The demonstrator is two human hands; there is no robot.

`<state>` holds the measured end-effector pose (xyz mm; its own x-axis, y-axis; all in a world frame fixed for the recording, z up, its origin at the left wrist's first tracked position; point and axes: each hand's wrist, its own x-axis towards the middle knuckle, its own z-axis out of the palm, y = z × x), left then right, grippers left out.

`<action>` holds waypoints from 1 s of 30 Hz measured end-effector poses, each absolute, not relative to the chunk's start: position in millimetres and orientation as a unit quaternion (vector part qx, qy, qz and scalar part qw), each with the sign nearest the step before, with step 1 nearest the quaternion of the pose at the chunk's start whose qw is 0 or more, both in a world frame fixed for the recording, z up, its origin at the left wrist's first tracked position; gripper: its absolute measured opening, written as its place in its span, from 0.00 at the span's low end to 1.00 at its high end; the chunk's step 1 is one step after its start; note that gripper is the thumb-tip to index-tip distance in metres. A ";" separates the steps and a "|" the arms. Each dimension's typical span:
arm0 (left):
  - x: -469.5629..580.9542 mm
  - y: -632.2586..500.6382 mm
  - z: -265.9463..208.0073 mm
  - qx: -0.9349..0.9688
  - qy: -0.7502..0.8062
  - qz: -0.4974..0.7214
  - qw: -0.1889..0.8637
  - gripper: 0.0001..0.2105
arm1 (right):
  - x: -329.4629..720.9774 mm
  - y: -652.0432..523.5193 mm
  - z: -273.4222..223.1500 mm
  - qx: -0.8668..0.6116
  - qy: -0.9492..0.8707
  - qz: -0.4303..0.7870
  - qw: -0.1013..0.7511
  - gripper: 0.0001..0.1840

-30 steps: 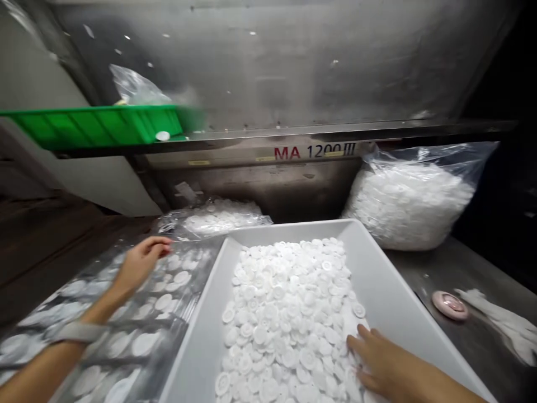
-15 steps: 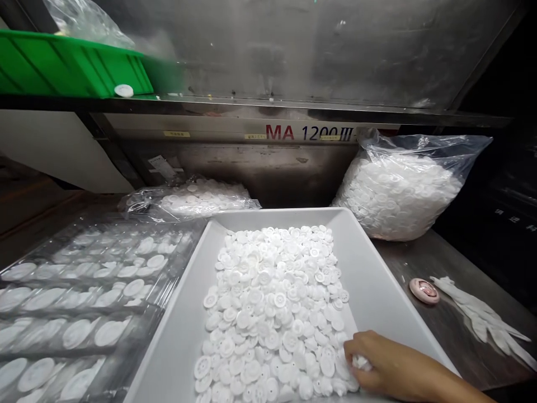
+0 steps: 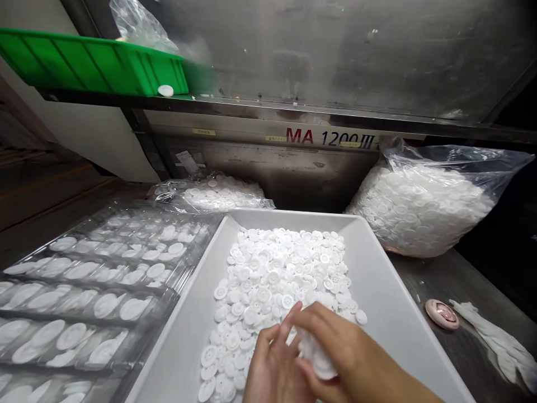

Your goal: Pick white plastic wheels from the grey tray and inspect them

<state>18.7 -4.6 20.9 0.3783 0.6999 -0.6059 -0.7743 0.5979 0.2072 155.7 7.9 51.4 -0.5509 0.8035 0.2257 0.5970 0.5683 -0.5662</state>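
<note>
A heap of small round white plastic discs (image 3: 251, 280) lies in the grey tray (image 3: 403, 313) in front of me. Over its near part my right hand (image 3: 348, 347) is curled around several of the discs, which show white under its fingers. My left hand (image 3: 277, 358) is beside it, cupped with the fingers stretched up and the palm turned toward the right hand. The fingertips of both hands come close together or touch; I cannot tell which.
Clear compartment trays (image 3: 84, 291) with white discs stand on the left. Behind are a bag of discs (image 3: 226, 193) and a fuller bag (image 3: 428, 201). A pink round object (image 3: 442, 314) and a white glove (image 3: 495, 341) lie right. A green bin (image 3: 92, 64) sits on the ledge.
My right hand has lifted from the tray's right side with discs and moved left over the heap. My left hand has come into view beside it. The view has shifted a little left.
</note>
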 end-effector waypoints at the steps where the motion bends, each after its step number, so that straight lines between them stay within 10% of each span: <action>1: 27.9 0.5 21.1 -0.059 0.332 0.451 0.826 0.23 | 147.4 9.0 45.7 -0.398 -0.865 0.200 0.231 0.20; 8: 22.0 11.9 7.1 -0.092 0.343 0.481 0.802 0.24 | 142.8 15.0 5.5 -0.394 -0.858 0.207 0.258 0.37; 21: 21.8 11.9 22.9 -0.150 0.342 0.448 0.812 0.27 | 148.6 19.3 27.8 -0.484 -0.756 0.397 0.189 0.19; 30: 20.4 6.2 19.3 -0.124 0.311 0.430 0.838 0.23 | 155.2 19.9 18.7 -0.413 -0.823 0.271 0.280 0.10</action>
